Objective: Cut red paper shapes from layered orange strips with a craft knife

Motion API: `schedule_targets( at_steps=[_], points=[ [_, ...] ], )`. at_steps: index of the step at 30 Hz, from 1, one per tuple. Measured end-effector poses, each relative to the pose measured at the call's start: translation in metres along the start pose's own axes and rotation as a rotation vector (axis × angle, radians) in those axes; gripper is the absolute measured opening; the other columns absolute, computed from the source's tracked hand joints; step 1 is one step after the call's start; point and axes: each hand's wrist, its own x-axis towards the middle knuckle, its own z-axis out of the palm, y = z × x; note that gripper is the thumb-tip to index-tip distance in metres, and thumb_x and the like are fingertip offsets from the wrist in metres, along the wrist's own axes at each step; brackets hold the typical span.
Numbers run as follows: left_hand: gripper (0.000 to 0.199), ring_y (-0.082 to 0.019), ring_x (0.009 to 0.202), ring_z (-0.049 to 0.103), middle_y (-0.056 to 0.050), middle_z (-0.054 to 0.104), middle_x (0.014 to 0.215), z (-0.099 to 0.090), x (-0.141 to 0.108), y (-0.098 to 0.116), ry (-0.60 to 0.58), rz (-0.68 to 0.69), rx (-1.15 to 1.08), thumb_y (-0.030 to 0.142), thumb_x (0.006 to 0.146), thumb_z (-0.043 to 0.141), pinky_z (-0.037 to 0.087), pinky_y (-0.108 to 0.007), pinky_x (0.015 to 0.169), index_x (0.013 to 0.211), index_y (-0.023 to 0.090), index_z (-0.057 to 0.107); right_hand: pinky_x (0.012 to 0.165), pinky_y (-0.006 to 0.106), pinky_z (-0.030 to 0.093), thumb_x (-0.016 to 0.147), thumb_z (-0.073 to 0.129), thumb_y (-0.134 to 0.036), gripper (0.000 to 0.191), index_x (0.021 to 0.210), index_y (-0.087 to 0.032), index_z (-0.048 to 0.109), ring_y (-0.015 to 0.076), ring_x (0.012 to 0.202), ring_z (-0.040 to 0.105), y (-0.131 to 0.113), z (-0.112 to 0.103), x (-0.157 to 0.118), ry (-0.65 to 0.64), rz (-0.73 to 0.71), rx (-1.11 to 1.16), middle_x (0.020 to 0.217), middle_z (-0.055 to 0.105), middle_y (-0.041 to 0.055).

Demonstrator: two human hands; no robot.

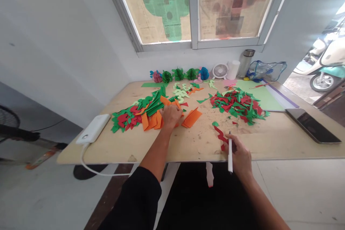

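Observation:
My left hand (pixel 171 115) reaches into a row of folded orange papers (pixel 152 121), its fingers bent down onto them; the fingertips are partly hidden. A separate folded orange paper (pixel 192 117) lies just right of it. Behind and left are folded green paper strips (pixel 155 103) and a pile of red and green cutouts (pixel 126 119). My right hand (pixel 241 154), at the table's front edge, is closed around a white pen (pixel 230 155), its dark tip pointing away from me. A zigzag red paper cutout (pixel 221 134) shows beside the pen, at my fingers.
A heap of red and green paper scraps (pixel 237 104) lies right of centre. Paper flowers (pixel 178 74), a small fan (pixel 220 70) and a bottle (pixel 246 64) line the wall. A phone (pixel 312 125) lies right; a white power strip (pixel 93 129) with a cable sits left.

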Motion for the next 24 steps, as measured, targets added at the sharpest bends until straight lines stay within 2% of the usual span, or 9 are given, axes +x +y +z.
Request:
schedule_targets(
  at_steps=[5,11,17,24],
  points=[
    [0.019,-0.033,0.101,0.06,-0.012,0.068,0.081,-0.01,-0.012,-0.004,0.082,0.007,-0.111,0.02,0.078,0.052,0.039,-0.039,0.083,0.065,0.017,0.065,0.061,0.028,0.045,0.083,0.055,-0.043,0.028,0.102,-0.027,0.067,0.0187,0.066,0.062,-0.002,-0.002,0.0,-0.014,0.016,-0.011,0.075,0.071,0.0007],
    [0.023,-0.019,0.077,0.062,-0.003,0.069,0.074,-0.011,-0.041,-0.005,0.059,0.097,-0.363,0.026,0.083,0.051,0.043,-0.027,0.068,0.068,0.018,0.066,0.063,0.029,0.045,0.083,0.054,-0.046,0.028,0.101,-0.027,0.066,0.0195,0.068,0.063,-0.002,-0.002,0.001,-0.012,0.019,0.01,0.074,0.07,0.0006],
    [0.023,-0.016,0.07,0.063,0.0,0.069,0.069,0.008,-0.09,0.008,-0.034,0.257,-0.519,0.029,0.084,0.055,0.046,-0.025,0.065,0.068,0.019,0.068,0.068,0.031,0.047,0.084,0.053,-0.049,0.031,0.102,-0.026,0.065,0.0201,0.071,0.063,0.001,-0.002,0.003,-0.041,0.034,0.045,0.078,0.071,0.0018],
    [0.022,-0.015,0.071,0.062,0.001,0.066,0.066,0.033,-0.129,0.019,-0.094,0.366,-0.486,0.021,0.082,0.062,0.048,-0.025,0.069,0.06,0.02,0.063,0.066,0.03,0.047,0.082,0.055,-0.048,0.033,0.103,-0.026,0.066,0.0183,0.066,0.06,0.002,-0.003,0.003,-0.042,0.036,0.057,0.075,0.068,0.0006]
  ],
)
